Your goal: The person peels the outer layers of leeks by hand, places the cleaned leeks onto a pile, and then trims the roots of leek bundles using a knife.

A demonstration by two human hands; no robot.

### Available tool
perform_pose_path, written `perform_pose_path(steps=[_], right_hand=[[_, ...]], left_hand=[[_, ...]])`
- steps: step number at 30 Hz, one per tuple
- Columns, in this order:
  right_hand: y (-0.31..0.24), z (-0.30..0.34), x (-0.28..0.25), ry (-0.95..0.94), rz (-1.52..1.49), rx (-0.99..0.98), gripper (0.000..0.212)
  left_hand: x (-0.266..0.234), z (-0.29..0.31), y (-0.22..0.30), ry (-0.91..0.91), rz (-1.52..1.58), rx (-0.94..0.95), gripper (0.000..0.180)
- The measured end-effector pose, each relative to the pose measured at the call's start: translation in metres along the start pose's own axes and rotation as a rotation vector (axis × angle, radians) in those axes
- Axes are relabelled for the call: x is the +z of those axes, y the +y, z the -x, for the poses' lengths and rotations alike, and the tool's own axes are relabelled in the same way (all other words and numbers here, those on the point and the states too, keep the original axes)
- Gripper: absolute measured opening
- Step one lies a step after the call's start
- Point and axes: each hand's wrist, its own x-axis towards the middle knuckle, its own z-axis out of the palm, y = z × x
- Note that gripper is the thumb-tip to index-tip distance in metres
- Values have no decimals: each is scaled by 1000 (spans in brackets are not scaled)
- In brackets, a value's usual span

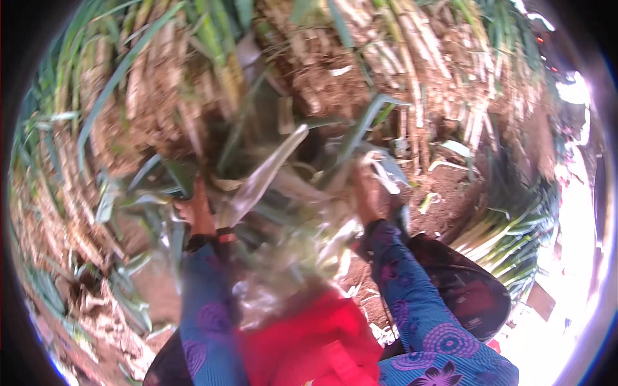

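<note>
Right, the fingers of the left hand look parted, one pointing away from the body, though blur and leaves hide whether they grip anything. Across from it, the right hand reaches forward, smeared, beside a curling white strip; whether its fingers are closed, I can't tell. Both arms stretch ahead, well apart, in blue patterned sleeves. Between the hands sits a blurred heap of leaves, one long pale leaf slanting across it, red cloth just nearer. Outward, leek-like bunches crowd the soil's far and left edges; another bundle lies by its right edge.
</note>
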Motion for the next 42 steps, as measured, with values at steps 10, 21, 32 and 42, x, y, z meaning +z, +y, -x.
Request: perform_pose_path(steps=[10, 21, 32, 42], right_hand=[[27, -27, 102, -101, 252, -325, 26], [-15, 133, 51, -189, -305, 581, 32], [-1, 236, -27, -156, -164, 692, 27], [12, 246, -36, -186, -139, 759, 22]], left_hand=[[73, 95, 12, -726, 428, -47, 56], [57, 194, -63, -655, -110, 930, 67], [35, 254, -89, -830, -438, 969, 75], [17, 182, -9, -386, -202, 1265, 87]])
